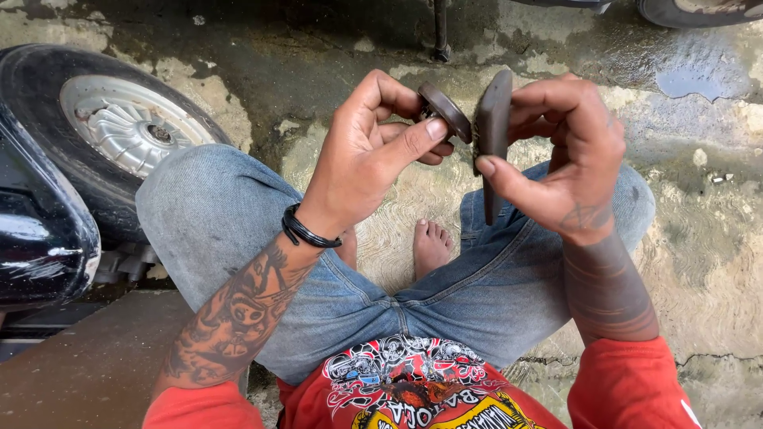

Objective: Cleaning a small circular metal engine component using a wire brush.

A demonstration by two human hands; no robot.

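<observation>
**Two small dark parts held edge to edge above a seated person's knees**

At the centre, raised in the air over the lap, two dark brown parts nearly meet. The round disc-shaped part [445, 110], with a small metal bit at its back, is pinched in the left hand [367, 151]: thumb across its near face, index finger curled over the top, the other fingers folded behind. Just to its right, the flat dark cover plate [493, 127], longer and seen almost edge-on, is gripped by the right hand [568, 155], with the thumb pressed along its lower near edge and the fingers wrapped round the far side. The two parts are just beside each other; whether they touch cannot be told.

This looks like a fitting or comparing step, the disc being lined up against the plate. A next move would likely call for a steady right-hand grip and fine turning of the disc by the left fingertips.

Below the hands are knees in blue jeans [238, 214] and a bare foot [431, 245] on wet, patchy concrete floor [699, 238]. A black cord bracelet [306, 230] circles the left wrist. At far left stands a scooter wheel [131, 127] with a silver hub, beside glossy black bodywork [40, 230].
</observation>
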